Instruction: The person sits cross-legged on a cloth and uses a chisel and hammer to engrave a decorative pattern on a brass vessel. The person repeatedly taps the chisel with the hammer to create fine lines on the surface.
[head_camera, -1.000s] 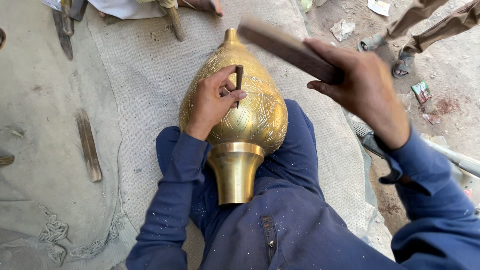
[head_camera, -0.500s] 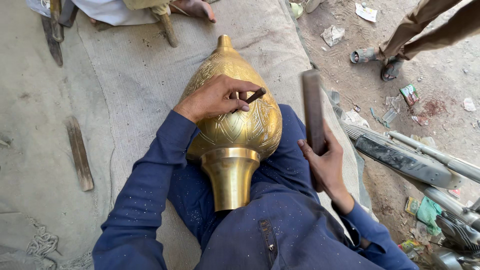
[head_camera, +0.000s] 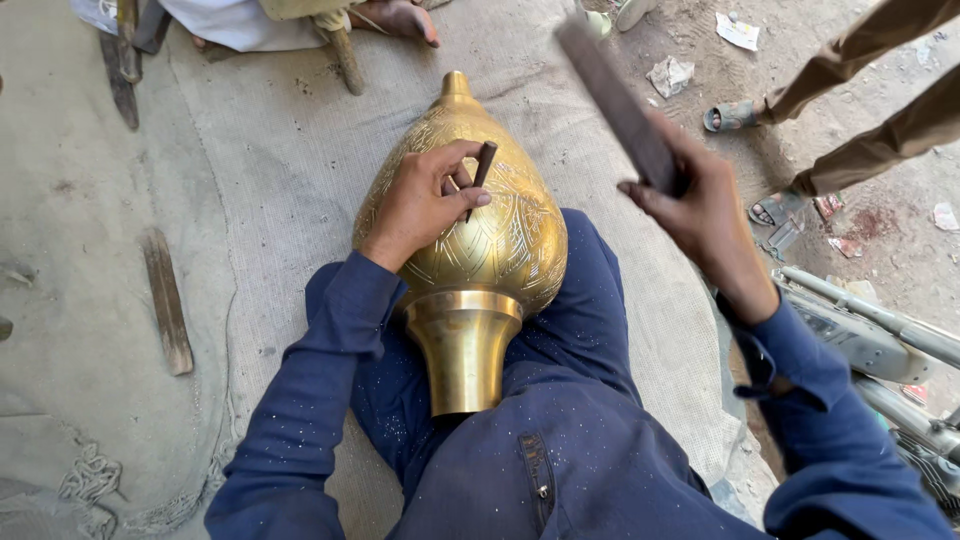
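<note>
That brass vase (head_camera: 480, 240) is the big worry. It's lying on its side across your lap, neck toward you and pointed tip away, with only your legs and the left hand (head_camera: 415, 205) steadying it. It's round and smooth, so I'd guess a hard or off-centre blow could make it roll out from under the left grip, and the line you're cutting would skid across the engraved pattern.

Next, the striker (head_camera: 620, 105). Your right hand (head_camera: 700, 215) is clenched around its lower end, raised up and to the right of the left grip, well apart from the punch. It's a long bar on a long swing, so if it comes down a bit off, it lands on the knuckles just below the punch head rather than on the head.

Then the punch (head_camera: 480, 172) itself. Your left fingers are pinched round it, tip on the brass just beside your thumb, and it's tilted. A tilted punch on a curved surface wants to slip sideways, which could gouge the metal or jab your thumb.

The cloth (head_camera: 260, 150) under you looks wrinkled, so the vase could shift on that too.

Someone's sandalled foot (head_camera: 728, 116) is beyond your right grip, so a slipped striker could fly that way.
</note>
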